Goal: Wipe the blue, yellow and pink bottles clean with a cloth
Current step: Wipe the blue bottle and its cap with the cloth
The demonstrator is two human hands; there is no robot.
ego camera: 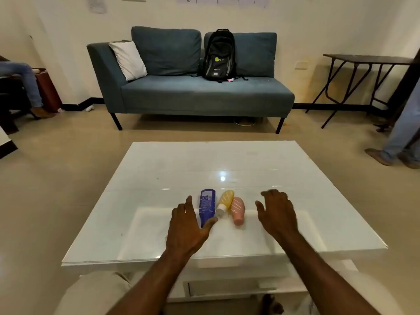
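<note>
Looks like start: all three left to wipe | blue bottle (207, 206), yellow bottle (226, 197), pink bottle (238, 209) lie on bench (181, 160) | my left grip (186, 226), right grip (277, 212) spread, empty.

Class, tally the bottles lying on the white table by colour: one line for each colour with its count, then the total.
blue bottle: 1
yellow bottle: 1
pink bottle: 1
Total on the white table: 3
</note>
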